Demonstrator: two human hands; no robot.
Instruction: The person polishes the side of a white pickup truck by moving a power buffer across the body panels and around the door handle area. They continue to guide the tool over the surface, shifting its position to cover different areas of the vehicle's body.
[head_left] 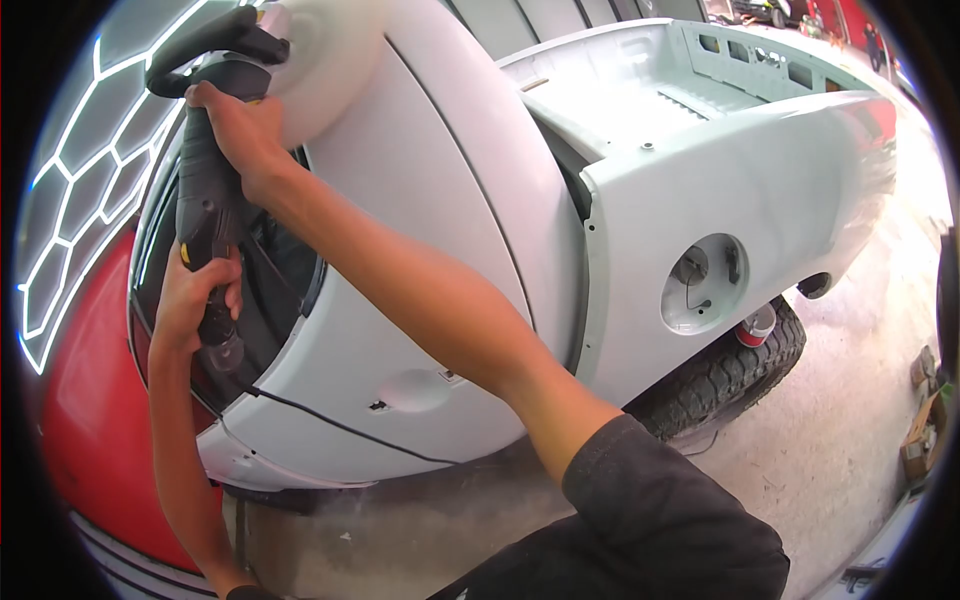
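A black power polisher point(205, 180) is held upright against the upper part of a white vehicle's cab point(400, 240). Its round pale pad point(325, 65) looks blurred and lies on the white panel near the top. My right hand point(240, 125) grips the tool's neck just below its black loop handle. Lower down, my left hand point(200, 290) is wrapped round the rear grip. The power cord point(350, 430) runs across the lower door.
A white truck bed point(740, 190) with a round opening stands to the right, above a black tire point(720, 375). A red-and-white container point(756, 328) sits on the tire. A red car point(95, 400) is at left, boxes point(922, 435) at far right.
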